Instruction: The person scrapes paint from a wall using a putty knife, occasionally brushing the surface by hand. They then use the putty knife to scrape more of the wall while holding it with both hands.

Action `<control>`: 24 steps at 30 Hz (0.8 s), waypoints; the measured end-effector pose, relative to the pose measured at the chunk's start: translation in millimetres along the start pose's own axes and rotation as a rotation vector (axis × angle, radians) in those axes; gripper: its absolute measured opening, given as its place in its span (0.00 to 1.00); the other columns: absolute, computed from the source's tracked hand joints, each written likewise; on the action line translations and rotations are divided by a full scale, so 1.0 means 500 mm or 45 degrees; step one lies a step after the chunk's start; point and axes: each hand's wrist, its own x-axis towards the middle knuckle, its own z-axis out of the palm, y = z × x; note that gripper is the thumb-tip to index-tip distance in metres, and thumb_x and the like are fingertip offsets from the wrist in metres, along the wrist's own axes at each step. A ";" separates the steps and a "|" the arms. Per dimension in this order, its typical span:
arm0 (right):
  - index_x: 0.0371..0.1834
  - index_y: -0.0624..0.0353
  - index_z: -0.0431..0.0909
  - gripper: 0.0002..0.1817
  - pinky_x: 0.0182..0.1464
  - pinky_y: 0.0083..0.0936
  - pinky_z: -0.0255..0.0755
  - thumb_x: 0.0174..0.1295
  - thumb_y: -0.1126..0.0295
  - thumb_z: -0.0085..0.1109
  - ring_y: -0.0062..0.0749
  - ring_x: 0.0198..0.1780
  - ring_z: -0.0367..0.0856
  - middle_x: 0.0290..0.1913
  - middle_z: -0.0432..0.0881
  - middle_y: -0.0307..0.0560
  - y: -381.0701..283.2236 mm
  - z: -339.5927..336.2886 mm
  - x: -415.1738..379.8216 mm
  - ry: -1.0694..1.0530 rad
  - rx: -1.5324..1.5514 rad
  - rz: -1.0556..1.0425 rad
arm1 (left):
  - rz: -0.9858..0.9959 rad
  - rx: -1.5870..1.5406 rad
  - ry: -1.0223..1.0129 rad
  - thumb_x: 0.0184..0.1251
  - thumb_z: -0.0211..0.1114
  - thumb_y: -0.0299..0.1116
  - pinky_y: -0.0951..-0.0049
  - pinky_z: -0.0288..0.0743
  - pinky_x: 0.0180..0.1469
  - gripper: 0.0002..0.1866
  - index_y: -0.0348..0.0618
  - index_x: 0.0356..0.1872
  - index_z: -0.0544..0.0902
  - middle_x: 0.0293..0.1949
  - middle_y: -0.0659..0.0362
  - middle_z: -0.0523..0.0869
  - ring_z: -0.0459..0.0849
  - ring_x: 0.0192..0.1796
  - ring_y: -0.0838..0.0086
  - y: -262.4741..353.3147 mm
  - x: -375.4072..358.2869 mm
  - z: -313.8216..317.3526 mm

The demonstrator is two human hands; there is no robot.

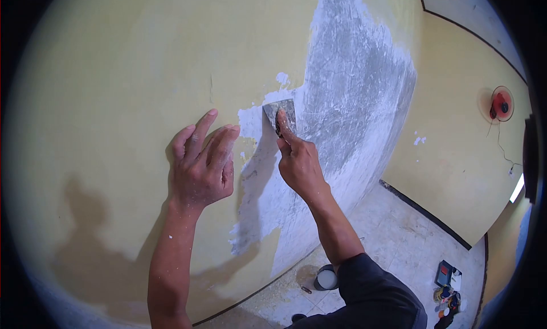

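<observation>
My right hand [297, 158] grips a paint scraper [279, 109], its index finger stretched along the tool toward the blade. The wide metal blade lies against the wall at the border between yellow paint [142, 72] and bared white patches [249, 123]. To the left, my left hand [202, 164] rests by the yellow wall with fingers apart and bent, holding nothing. White dust specks both hands. Right of the scraper spreads a large scraped grey area [353, 72] with scratch marks and white edges. The scraper's handle is mostly hidden in my fist.
A bucket [326, 278] with pale contents stands on the tiled floor below, near paint flakes. A red wall fan [501, 104] with a hanging cord is mounted on the far wall. A dark tray [444, 272] and assorted items lie on the floor at lower right.
</observation>
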 end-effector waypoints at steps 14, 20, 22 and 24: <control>0.74 0.43 0.59 0.36 0.32 0.50 0.71 0.61 0.78 0.53 0.68 0.28 0.76 0.25 0.78 0.70 0.019 0.035 -0.068 -0.063 -0.007 -0.039 | 0.018 0.040 0.026 0.55 0.62 0.29 0.60 0.53 0.64 0.24 0.47 0.57 0.75 0.48 0.62 0.87 0.74 0.66 0.69 -0.001 0.000 0.000; 0.74 0.43 0.60 0.35 0.32 0.50 0.70 0.61 0.76 0.54 0.67 0.27 0.75 0.21 0.76 0.69 -0.031 -0.002 -0.010 -0.198 0.033 -0.023 | -0.004 0.071 0.002 0.56 0.61 0.30 0.60 0.52 0.64 0.24 0.47 0.57 0.75 0.47 0.63 0.87 0.74 0.65 0.69 0.004 -0.006 -0.001; 0.73 0.43 0.61 0.34 0.32 0.50 0.69 0.61 0.76 0.54 0.68 0.27 0.75 0.22 0.76 0.69 -0.011 0.002 -0.046 -0.234 0.046 -0.047 | -0.002 0.066 0.022 0.56 0.61 0.30 0.61 0.52 0.64 0.24 0.47 0.57 0.75 0.47 0.63 0.87 0.74 0.65 0.70 0.002 -0.005 0.000; 0.72 0.45 0.63 0.34 0.33 0.51 0.69 0.61 0.77 0.54 0.68 0.27 0.75 0.23 0.76 0.71 -0.009 0.003 -0.058 -0.293 0.022 -0.021 | 0.004 0.071 0.012 0.56 0.61 0.30 0.61 0.52 0.64 0.24 0.48 0.57 0.75 0.47 0.62 0.87 0.74 0.65 0.70 0.003 -0.004 -0.001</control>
